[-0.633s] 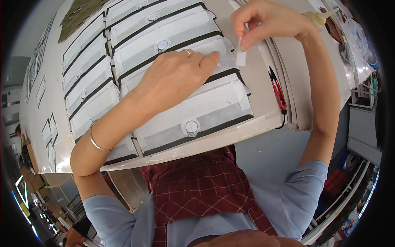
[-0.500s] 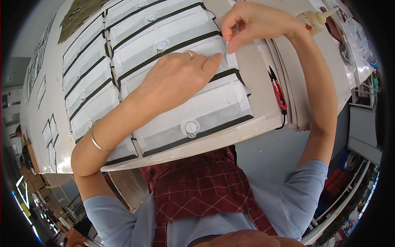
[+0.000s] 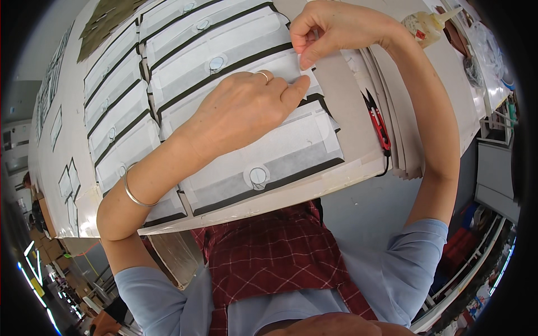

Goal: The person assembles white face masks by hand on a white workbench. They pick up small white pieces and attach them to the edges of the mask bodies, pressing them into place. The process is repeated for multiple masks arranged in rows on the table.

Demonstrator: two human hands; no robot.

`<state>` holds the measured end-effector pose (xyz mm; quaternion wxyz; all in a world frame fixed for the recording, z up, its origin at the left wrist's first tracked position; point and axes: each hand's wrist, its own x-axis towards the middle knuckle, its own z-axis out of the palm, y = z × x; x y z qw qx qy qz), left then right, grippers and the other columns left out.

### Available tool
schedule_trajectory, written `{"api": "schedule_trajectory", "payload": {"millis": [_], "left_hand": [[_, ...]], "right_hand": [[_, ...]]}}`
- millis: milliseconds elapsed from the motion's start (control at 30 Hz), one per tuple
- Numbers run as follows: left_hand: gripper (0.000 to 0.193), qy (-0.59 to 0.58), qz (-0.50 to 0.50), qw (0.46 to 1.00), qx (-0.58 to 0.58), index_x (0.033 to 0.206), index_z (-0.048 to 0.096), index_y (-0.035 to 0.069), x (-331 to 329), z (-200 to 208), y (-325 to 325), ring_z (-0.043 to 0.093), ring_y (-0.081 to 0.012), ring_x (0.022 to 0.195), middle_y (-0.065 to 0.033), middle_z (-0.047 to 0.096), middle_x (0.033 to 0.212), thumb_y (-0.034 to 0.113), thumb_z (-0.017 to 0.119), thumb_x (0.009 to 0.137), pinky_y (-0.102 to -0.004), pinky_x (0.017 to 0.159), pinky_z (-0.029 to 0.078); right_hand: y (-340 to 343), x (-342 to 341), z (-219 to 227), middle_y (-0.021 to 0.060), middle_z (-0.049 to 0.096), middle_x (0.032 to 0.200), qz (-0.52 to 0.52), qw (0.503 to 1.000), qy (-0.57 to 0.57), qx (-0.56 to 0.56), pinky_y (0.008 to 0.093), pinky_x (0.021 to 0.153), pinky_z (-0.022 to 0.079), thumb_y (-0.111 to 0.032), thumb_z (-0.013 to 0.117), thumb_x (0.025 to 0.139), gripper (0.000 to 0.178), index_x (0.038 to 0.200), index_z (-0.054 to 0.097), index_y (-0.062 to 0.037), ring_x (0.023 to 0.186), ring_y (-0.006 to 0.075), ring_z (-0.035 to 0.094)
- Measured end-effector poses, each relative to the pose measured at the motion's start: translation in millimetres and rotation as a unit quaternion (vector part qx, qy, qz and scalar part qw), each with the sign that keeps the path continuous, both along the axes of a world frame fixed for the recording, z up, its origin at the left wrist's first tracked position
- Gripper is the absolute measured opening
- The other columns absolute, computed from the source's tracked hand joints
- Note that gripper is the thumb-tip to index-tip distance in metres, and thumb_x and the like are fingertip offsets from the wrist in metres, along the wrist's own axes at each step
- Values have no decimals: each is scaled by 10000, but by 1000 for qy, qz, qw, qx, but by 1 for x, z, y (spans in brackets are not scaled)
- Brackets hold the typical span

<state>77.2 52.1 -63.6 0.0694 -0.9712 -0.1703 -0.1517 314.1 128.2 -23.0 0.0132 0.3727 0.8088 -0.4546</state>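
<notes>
Rows of flat white-faced pieces with black edges lie on the table, one of them the near piece with a round tab. My left hand rests palm down on the piece behind it, fingers bent and tips hidden, thumb reaching to that piece's right end. Just beyond, my right hand pinches a small white strip between thumb and forefinger. The strip's lower part meets the piece near my left thumb. Whether my left fingers hold anything is out of sight.
Red thread snips lie right of the pieces, next to stacked grey-beige sheets. A bottle of yellowish liquid with a nozzle is beyond my right forearm. Clear plastic bags sit at the far right. Olive-brown pieces lie far left.
My right hand has moved slightly left with the white strip, its lower end nearer the left thumb. My left hand has shifted slightly right. The pieces appear a little farther left.
</notes>
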Motion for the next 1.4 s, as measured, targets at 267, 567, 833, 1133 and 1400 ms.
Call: {"api": "schedule_trajectory", "payload": {"millis": [267,567,833,1133,1400], "left_hand": [[479,14,-3,999,-30,1273,638,45,2,1,-1,613,-199,672,-40,582,732,46,637,794,-332,592,539],[283,-96,39,975,-195,1196,682,32,2,-5,3,587,-193,592,-74,615,711,115,601,937,-320,580,492],[328,-207,176,768,-580,1188,658,18,-1,15,11,449,-55,627,22,514,675,287,531,1051,-231,574,365],[269,-206,166,777,-572,1199,592,27,2,14,4,488,-63,673,13,569,736,236,526,1045,-248,623,411],[256,-201,177,836,-480,1225,604,18,-5,19,18,560,-147,657,-60,602,718,168,512,1038,-307,603,435]], "right_hand": [[3,1,-6,6,660,715,38,999,16,30,252,572,434,-182,796,852,200,903,706,-10,643,68,554],[-11,3,-24,-53,543,690,-155,985,53,54,203,488,369,-244,751,891,192,883,611,-113,560,38,488],[-54,-13,-3,-76,615,810,-248,940,233,1,205,608,426,-234,687,952,156,990,651,-87,760,27,582],[-63,-19,-18,-26,677,820,-312,916,248,-34,197,543,402,-251,786,871,212,949,702,-73,725,24,594],[-29,14,-17,-25,677,830,-269,943,188,59,211,598,442,-247,765,882,180,908,722,-74,738,40,596]]}}
